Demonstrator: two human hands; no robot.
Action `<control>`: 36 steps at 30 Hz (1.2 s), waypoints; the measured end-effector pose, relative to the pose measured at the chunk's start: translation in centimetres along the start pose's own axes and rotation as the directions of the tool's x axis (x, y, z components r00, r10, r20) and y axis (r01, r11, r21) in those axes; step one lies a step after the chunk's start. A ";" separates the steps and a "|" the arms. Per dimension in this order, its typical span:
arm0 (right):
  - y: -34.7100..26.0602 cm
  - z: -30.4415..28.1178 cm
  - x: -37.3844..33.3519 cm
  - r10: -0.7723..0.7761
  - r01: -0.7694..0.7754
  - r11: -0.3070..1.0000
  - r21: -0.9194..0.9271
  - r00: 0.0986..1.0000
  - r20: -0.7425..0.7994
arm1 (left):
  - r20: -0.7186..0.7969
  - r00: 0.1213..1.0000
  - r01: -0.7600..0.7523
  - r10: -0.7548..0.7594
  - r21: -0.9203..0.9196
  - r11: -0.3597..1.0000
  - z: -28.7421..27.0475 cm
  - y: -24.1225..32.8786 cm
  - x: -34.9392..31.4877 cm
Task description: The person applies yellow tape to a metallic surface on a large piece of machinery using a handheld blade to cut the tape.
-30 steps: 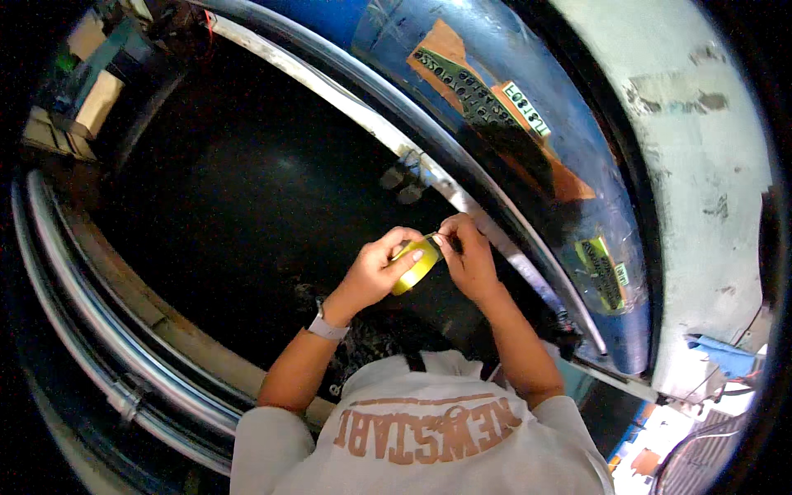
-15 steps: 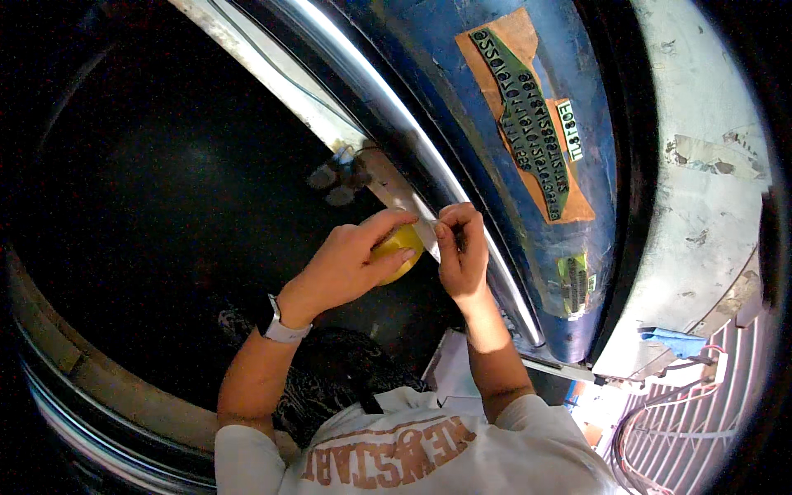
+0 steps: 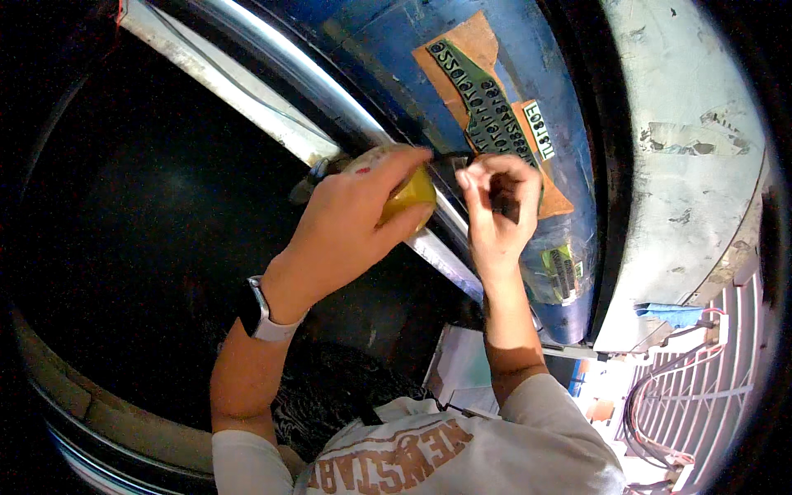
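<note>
My left hand [image 3: 342, 223] is wrapped round a yellow roll of tape [image 3: 415, 200], thumb and fingers on its sides. Close by, my right hand [image 3: 505, 210] has thumb and forefinger pinched together on what looks like the clear loose end of the tape [image 3: 459, 165]. Both hands are over the edge of a large blue cylinder [image 3: 363, 54]. Fixed to the cylinder is an orange-brown sheet [image 3: 488, 37] bearing a green printing plate [image 3: 474, 87] with raised dark characters; my right fingers cover its lower part.
A long shiny metal bar [image 3: 280, 49] runs along the cylinder's near side. Another small green plate [image 3: 561, 268] is taped nearer to me. At right stand a scuffed pale machine panel [image 3: 685, 148], a blue cloth [image 3: 672, 313], cables [image 3: 635, 412] and a white slatted grille [image 3: 726, 388].
Both hands have moved up toward the cylinder, the right one also rightward, and the gap between them is wider. The tape roll has risen with my left hand. The view has shifted slightly.
</note>
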State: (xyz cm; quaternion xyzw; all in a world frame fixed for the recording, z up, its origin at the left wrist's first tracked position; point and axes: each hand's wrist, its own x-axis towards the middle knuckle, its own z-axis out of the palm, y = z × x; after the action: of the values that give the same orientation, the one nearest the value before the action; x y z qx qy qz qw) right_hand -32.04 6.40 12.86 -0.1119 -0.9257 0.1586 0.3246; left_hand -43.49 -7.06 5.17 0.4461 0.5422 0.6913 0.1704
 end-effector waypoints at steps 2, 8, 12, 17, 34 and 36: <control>-0.4 0.9 1.4 0.007 -0.002 0.999 0.040 0.992 -0.127 | -0.041 0.999 0.009 -0.012 -0.069 0.998 0.1 -0.1 1.2; 1.0 1.2 3.2 -0.066 0.040 0.990 -0.132 0.978 -0.200 | -0.089 0.995 0.044 -0.049 -0.056 0.997 0.8 -0.9 3.6; 1.5 1.5 3.3 -0.074 0.047 0.991 -0.127 0.974 -0.212 | -0.099 0.991 0.087 -0.088 -0.007 0.996 0.9 -0.3 3.8; 1.6 1.9 3.5 -0.086 0.045 0.982 -0.184 0.971 -0.222 | -0.084 0.996 0.002 -0.006 -0.038 0.999 1.3 -0.9 3.4; 2.2 1.8 3.2 -0.115 0.026 0.944 -0.329 0.960 -0.254 | -0.139 0.988 -0.071 0.068 -0.020 0.997 1.9 0.2 3.4; 1.8 2.0 3.2 -0.038 -0.040 0.959 -0.281 0.963 -0.268 | -0.159 0.984 -0.078 0.076 -0.006 0.997 2.1 0.0 3.4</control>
State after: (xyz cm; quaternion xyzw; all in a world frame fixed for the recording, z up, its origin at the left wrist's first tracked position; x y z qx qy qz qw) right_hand -35.58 8.61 12.59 -0.1783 -0.8856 0.0076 0.4287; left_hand -43.65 -3.41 6.70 0.4090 0.5322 0.7341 0.1027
